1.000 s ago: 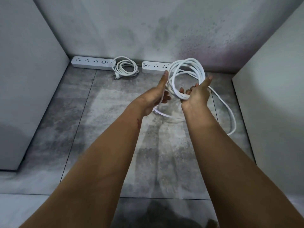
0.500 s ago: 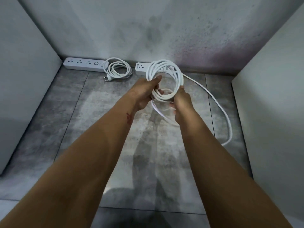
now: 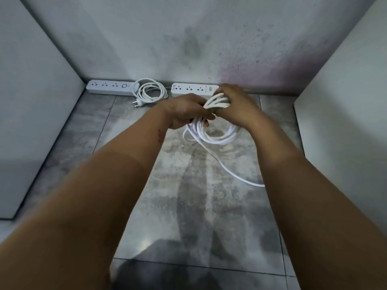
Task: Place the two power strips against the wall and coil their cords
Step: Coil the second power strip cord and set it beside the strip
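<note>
Two white power strips lie along the foot of the back wall. The left power strip (image 3: 110, 90) has its coiled cord (image 3: 151, 93) beside it on the floor, plug toward me. The right power strip (image 3: 193, 88) is partly hidden by my right hand (image 3: 236, 105). Both hands grip the bundled white cord (image 3: 211, 132) of the right strip. My left hand (image 3: 186, 114) holds the loops from the left, and my right hand closes over the top of the bundle. A loose tail of this cord trails over the floor to the right and passes under my right forearm.
The floor is grey stone tile (image 3: 188, 206). A stained back wall (image 3: 188, 38) and white panels on the left (image 3: 31, 101) and right (image 3: 345, 122) enclose the nook. A dark shadow lies on the near floor.
The cord loops, held up open a second ago, are now squeezed into a tight bundle and lowered. Most of the long loose loop on the right floor has been drawn in. Both hands moved closer together.
</note>
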Tool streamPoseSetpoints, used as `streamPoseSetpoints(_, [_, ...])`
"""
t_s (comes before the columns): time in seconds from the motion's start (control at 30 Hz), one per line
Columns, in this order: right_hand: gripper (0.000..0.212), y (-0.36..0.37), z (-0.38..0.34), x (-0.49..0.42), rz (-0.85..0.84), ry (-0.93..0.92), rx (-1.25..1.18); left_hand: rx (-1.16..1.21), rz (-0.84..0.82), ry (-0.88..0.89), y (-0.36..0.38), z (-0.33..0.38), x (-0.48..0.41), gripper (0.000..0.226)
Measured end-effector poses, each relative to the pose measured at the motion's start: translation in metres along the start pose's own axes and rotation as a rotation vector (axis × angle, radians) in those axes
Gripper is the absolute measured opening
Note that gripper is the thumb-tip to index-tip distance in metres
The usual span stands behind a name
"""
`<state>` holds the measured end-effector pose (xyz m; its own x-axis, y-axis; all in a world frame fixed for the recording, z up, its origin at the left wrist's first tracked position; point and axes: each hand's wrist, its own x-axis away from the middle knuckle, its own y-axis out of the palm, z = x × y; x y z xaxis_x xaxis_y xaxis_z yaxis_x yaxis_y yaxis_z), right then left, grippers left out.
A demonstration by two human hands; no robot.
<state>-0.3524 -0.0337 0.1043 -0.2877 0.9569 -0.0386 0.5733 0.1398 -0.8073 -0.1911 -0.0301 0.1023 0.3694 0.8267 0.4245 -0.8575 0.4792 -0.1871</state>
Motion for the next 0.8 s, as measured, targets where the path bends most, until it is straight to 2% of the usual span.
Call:
streamPoseSetpoints(0.1, [0.033,0.001,0.003,0.006,0.054,0.069,-0.049,0.048,0.018,0.029,0.002,-0.001,-0.004,0.014])
streamPoseSetpoints(0.2, [0.030,0.009,0.010,0.012,0.067,0.176,-0.130,0.022,-0.055,0.009,-0.004,-0.003,-0.010,0.005])
streamPoseSetpoints(0.3, [0.027,0.019,0.015,0.016,0.131,0.277,-0.207,-0.260,-0.112,-0.096,-0.013,-0.015,-0.019,0.055])
streamPoseSetpoints(0.37, [0.023,0.025,0.017,0.018,0.207,0.350,-0.283,-0.280,-0.121,-0.127,-0.013,-0.023,-0.023,0.056])
streamPoseSetpoints(0.5, [0.023,0.039,0.017,0.020,0.358,0.505,-0.561,0.046,-0.057,-0.097,-0.005,-0.026,-0.029,0.027])
streamPoseSetpoints(0.63, [0.025,0.049,0.009,0.021,0.458,0.615,-0.814,0.283,0.040,-0.034,-0.002,-0.025,-0.035,0.010])
streamPoseSetpoints(0.7, [0.041,0.051,0.008,0.023,0.454,0.650,-1.020,0.374,0.063,-0.052,-0.002,-0.024,-0.035,0.012])
streamPoseSetpoints(0.77, [0.073,0.054,0.011,0.029,0.391,0.707,-1.192,0.553,0.131,-0.068,-0.002,-0.023,-0.036,0.017])
streamPoseSetpoints(0.8, [0.086,0.056,0.011,0.035,0.356,0.734,-1.199,0.643,0.178,-0.069,-0.003,-0.023,-0.037,0.019])
